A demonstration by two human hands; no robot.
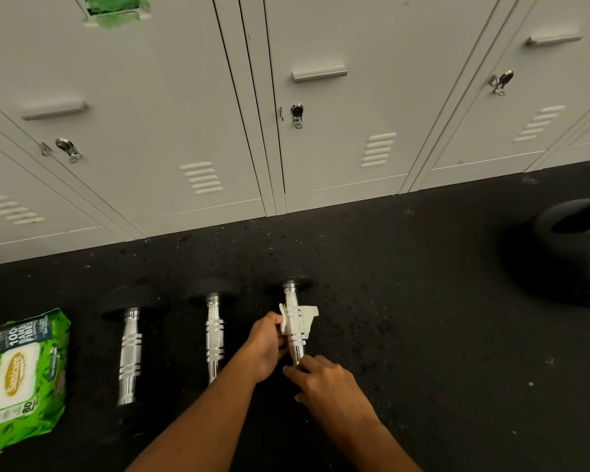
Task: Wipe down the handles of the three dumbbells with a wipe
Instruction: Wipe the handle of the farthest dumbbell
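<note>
Now left hand (264, 345) pinches wipe (308, 316) against rightmost dumbbell handle (295, 338); right hand (324, 379) seemingly grips its near end

Green wipes pack (21, 379) on floor: brand "Sanicare" is printed in a gold oval; "100", "BAMB" and "FIBER" are read near the top, partly cut off; "80" is printed at the lower edge. Smaller print is too blurred to read.

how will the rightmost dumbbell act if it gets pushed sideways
The rightmost dumbbell has round black ends, so it would probably roll on the flat floor. Its chrome handle looks solid, so likely heavy for its size. Smooth sections may be slippery under the wipe.
</note>
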